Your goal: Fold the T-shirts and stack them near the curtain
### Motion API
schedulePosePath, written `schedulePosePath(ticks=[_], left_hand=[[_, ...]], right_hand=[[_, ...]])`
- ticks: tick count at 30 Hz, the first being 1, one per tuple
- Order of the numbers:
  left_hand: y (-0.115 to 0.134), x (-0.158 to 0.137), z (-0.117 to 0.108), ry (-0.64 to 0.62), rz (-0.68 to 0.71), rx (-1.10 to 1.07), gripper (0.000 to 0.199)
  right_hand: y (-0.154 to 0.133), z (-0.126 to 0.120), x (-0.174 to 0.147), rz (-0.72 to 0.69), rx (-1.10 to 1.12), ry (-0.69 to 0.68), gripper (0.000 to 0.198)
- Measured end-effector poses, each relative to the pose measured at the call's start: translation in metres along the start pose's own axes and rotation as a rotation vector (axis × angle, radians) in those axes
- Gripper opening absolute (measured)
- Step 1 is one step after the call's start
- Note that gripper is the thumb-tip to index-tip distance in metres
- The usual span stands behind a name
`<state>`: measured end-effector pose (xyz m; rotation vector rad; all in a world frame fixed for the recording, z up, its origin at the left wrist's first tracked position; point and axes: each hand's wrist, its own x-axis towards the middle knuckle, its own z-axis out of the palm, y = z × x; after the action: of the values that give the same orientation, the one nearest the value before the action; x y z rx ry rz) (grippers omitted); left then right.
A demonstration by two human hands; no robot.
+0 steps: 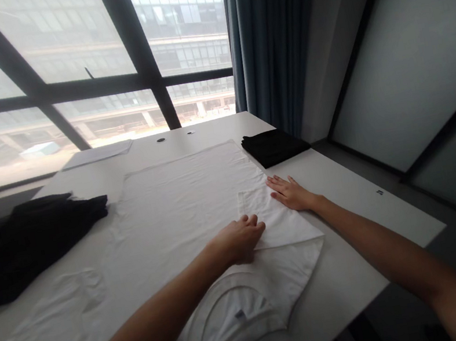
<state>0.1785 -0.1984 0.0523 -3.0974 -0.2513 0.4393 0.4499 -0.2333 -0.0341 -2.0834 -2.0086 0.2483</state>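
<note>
A white T-shirt (pixel 181 202) lies spread over the table, its neckline with a small dark label toward me. The right sleeve is folded inward onto the shirt's body. My left hand (pixel 244 237) is closed, its fingers curled down at the folded sleeve near the collar; whether cloth is pinched in them is hidden. My right hand (pixel 289 192) rests flat with fingers stretched out on the shirt's right edge, at the fold.
A folded black garment (pixel 274 146) lies at the table's far right, beside the shirt. On the left is a loose black garment (pixel 24 241). A folded white cloth (pixel 97 153) sits by the window. The white table (pixel 387 224) ends at the right.
</note>
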Motion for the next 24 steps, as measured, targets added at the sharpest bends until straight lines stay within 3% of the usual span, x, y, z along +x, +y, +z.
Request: schedulePosePath(ticks=[3, 8, 11, 18, 20, 24], left_hand=[[0.000, 0.000, -0.005, -0.021, 0.014, -0.017, 0.017], [-0.004, -0.005, -0.021, -0.002, 0.021, -0.039, 0.024], [-0.004, -0.007, -0.022, -0.052, 0.001, -0.061, 0.028], [-0.006, -0.001, -0.017, -0.142, 0.013, -0.078, 0.007], [-0.011, 0.006, -0.015, -0.023, 0.059, -0.154, 0.011], [-0.019, 0.032, 0.010, 0.467, -0.035, -0.193, 0.032]], right_hand=[[0.000, -0.001, 0.000, 0.002, 0.007, -0.001, 0.060], [-0.002, -0.002, -0.001, 0.002, 0.011, -0.004, 0.061], [-0.001, -0.002, -0.001, -0.002, 0.006, -0.003, 0.061], [-0.002, -0.001, -0.001, -0.004, 0.004, 0.012, 0.061], [-0.002, 0.000, -0.001, -0.006, 0.002, 0.011, 0.061], [-0.003, -0.001, -0.001, -0.003, -0.004, 0.016, 0.061]])
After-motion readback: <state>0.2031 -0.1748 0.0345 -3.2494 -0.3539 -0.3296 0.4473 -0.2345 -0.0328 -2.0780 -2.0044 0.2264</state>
